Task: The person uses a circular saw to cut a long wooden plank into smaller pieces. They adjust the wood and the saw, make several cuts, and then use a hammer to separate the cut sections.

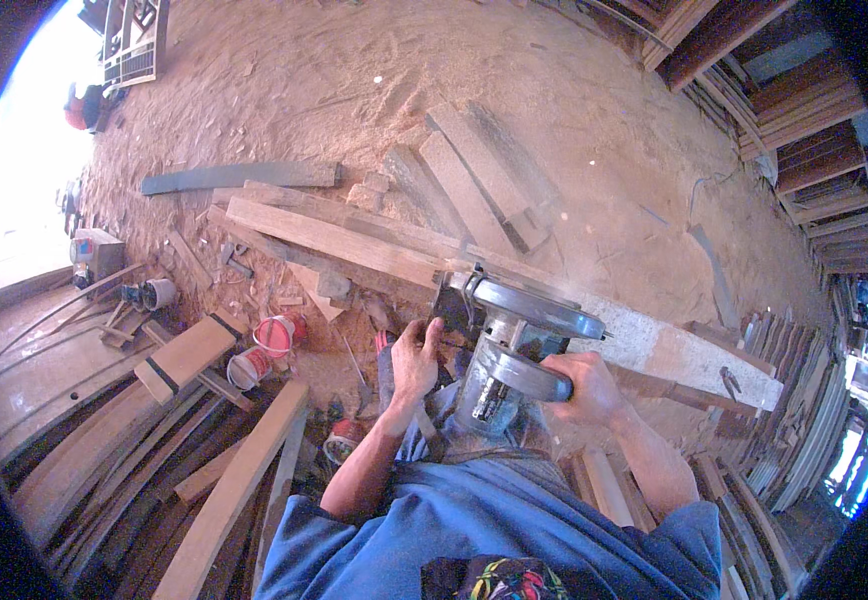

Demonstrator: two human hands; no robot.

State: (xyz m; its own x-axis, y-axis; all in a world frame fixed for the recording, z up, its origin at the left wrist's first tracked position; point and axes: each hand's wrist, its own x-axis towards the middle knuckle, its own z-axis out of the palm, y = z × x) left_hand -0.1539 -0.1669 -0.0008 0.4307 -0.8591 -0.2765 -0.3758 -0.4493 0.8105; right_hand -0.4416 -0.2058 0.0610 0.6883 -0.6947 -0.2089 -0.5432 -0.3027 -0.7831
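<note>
A circular saw (499, 350) with a silver blade guard and grey motor body rests over a long wooden beam (344, 240) in front of me. My right hand (586, 385) is closed around the saw's rear handle. At the saw's left, my left hand (416, 362) has its fingers curled beside the dark base plate (454, 305). Whatever those fingers grip is hidden. Right of the saw, a pale whitish board (654, 345) lies in line with the beam, with a small dark tool (730, 380) near its far right end.
Loose planks (469, 185) and a dark grey board (239, 177) lie on the sawdust-covered ground beyond the beam. A hammer (237, 262), red-and-white buckets (279, 335) and a wooden block (192, 355) are at left. Stacked timber (794, 400) lines the right side.
</note>
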